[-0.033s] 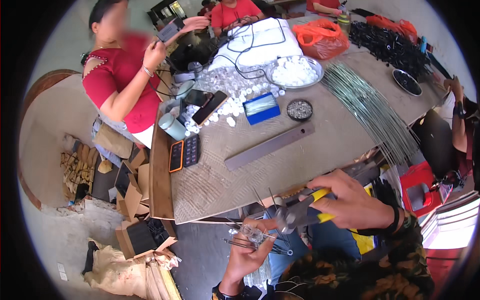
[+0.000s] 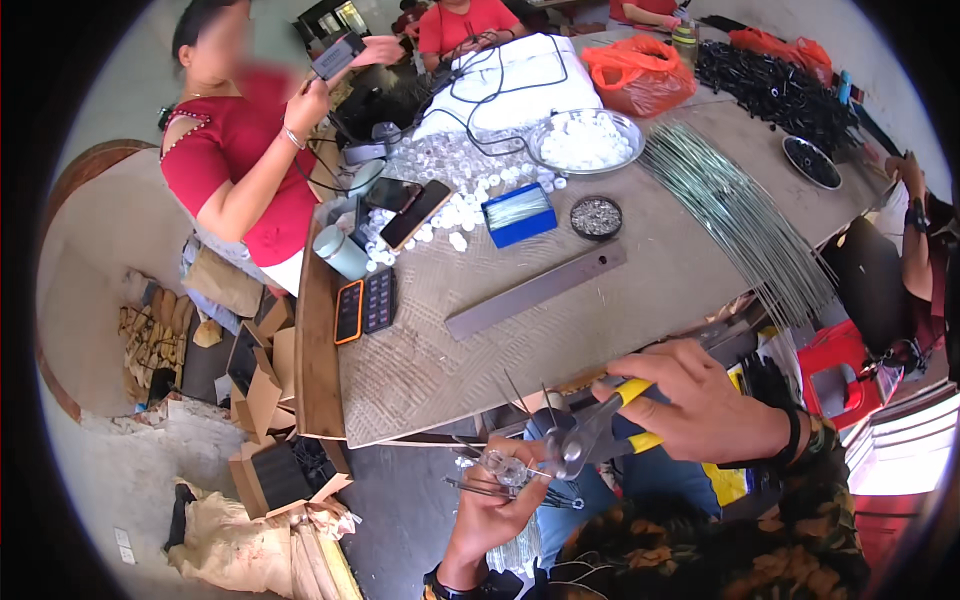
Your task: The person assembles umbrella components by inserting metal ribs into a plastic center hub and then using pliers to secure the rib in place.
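My L hand (image 2: 492,522): holds clear plastic pc. (image 2: 502,466) + thin metal rods (image 2: 478,487). My R hand (image 2: 705,408): holds yellow-handled pliers (image 2: 600,432), head by pc. Prob. mid-job; can't tell if pc. done. Table (image 2: 400,385): rod pile (image 2: 728,212), unworked, I judge.

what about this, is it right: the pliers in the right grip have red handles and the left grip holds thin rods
Not quite: the head view shows the pliers in the right grip have yellow handles, not red. The left grip does hold thin rods.
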The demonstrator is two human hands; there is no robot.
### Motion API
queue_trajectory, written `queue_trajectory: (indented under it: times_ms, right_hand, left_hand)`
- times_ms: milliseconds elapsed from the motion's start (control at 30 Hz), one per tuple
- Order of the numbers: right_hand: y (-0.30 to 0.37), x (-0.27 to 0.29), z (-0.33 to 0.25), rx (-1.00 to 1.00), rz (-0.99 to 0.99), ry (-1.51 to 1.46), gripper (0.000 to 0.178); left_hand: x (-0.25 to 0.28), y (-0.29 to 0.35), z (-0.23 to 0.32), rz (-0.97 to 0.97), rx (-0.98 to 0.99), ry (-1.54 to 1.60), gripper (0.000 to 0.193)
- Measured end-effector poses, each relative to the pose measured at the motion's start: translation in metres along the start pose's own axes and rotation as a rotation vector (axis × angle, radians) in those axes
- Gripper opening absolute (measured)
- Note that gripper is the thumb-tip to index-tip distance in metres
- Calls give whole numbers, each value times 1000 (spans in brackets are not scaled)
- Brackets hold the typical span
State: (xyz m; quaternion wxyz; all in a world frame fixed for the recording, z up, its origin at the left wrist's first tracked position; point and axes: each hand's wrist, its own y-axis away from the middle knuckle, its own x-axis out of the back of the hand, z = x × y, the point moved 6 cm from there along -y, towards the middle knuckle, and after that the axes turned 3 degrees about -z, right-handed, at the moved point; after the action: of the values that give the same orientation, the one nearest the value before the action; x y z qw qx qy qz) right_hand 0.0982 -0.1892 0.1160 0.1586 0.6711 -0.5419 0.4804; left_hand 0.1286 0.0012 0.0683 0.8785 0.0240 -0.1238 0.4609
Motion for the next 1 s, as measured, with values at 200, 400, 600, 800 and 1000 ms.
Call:
queue_trajectory:
  times_ms: [200,400,600,800,1000]
  right_hand:
    - [10,0,-24,242,222,822,31]
    - [18,-7,-33,363,326,1075,36]
    - [22,-13,-37,353,336,1084,38]
    - [29,-27,-35,313,359,927,36]
    - [34,-44,-34,109,474,657,12]
  left_hand:
    - [-14,7,-1,-11,16,119,16]
    - [-8,12,17,0,-121,-155,30]
    - [-18,16,6,-105,115,95,37]
    - [-16,19,-2,-86,106,80,36]
    - [-14,23,-4,14,75,49,40]
